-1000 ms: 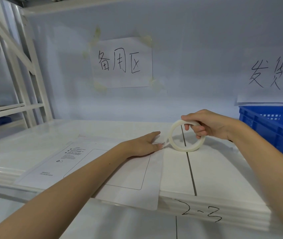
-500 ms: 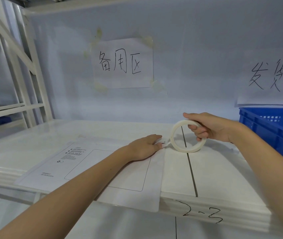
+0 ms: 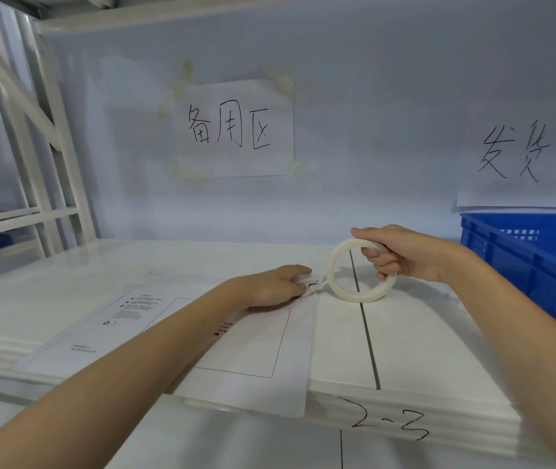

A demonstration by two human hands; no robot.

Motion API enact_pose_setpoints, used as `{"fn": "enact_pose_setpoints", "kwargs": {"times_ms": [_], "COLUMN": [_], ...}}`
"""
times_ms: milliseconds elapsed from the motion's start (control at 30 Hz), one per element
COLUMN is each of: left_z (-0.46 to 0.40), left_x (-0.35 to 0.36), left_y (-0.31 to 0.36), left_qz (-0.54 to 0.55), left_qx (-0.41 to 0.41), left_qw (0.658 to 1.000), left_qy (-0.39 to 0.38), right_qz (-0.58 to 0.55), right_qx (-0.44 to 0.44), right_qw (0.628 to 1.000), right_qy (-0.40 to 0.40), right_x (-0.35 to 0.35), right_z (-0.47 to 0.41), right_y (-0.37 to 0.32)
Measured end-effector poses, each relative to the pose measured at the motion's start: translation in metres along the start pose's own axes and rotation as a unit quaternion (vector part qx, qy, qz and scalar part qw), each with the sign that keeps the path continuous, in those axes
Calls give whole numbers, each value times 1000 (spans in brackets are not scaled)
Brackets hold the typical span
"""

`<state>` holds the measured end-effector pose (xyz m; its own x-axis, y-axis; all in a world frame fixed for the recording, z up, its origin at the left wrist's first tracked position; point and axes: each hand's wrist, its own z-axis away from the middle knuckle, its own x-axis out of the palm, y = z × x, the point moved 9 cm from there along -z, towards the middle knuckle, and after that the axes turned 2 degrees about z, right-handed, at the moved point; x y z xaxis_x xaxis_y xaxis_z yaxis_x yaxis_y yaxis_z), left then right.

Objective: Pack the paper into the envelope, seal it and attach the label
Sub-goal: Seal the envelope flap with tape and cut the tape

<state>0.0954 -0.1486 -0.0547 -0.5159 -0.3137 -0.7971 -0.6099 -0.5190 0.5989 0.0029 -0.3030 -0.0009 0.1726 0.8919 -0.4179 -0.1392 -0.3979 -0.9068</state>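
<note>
A large white envelope (image 3: 242, 346) with printed text and an outlined rectangle lies flat on the white shelf, its near edge hanging over the front. My left hand (image 3: 276, 286) presses flat on the envelope's far right corner, fingers on the end of a strip of tape. My right hand (image 3: 401, 255) grips a pale roll of tape (image 3: 359, 270), standing it on edge just right of the envelope. A short length of tape runs from the roll to my left fingertips.
A blue plastic crate (image 3: 533, 262) stands at the right on the shelf (image 3: 422, 340). A seam splits the shelf beside the roll; "2-3" is written on its front edge. Handwritten paper signs (image 3: 236, 130) are taped to the back wall. White rack uprights (image 3: 33, 147) stand on the left.
My right hand has drawn the tape roll slightly to the right, away from my left hand. The left hand stays pressed on the envelope.
</note>
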Motion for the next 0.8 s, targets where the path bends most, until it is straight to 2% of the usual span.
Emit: {"fn": "enact_pose_setpoints", "kwargs": {"times_ms": [167, 333, 467, 667, 733, 800], "left_z": [-1, -7, -12, -20, -22, -22], "left_x": [-24, -26, -23, -9, -7, -6], "left_y": [15, 41, 53, 51, 48, 46], "left_qz": [38, 211, 221, 325, 339, 347], "left_qx": [29, 118, 160, 168, 170, 174], "left_qw": [998, 970, 961, 930, 924, 920], "left_qy": [31, 6, 35, 43, 47, 48], "right_qz": [-18, -41, -39, -14, 21, 91], "right_qx": [-5, -5, -6, -8, 3, 24], "right_qw": [1000, 999, 999, 999, 996, 979], "right_qy": [10, 19, 23, 32, 82, 180], "right_x": [0, -1, -6, -15, -26, -52], "right_z": [-2, -3, -2, 0, 3, 7], "right_y": [2, 3, 4, -1, -3, 0]}}
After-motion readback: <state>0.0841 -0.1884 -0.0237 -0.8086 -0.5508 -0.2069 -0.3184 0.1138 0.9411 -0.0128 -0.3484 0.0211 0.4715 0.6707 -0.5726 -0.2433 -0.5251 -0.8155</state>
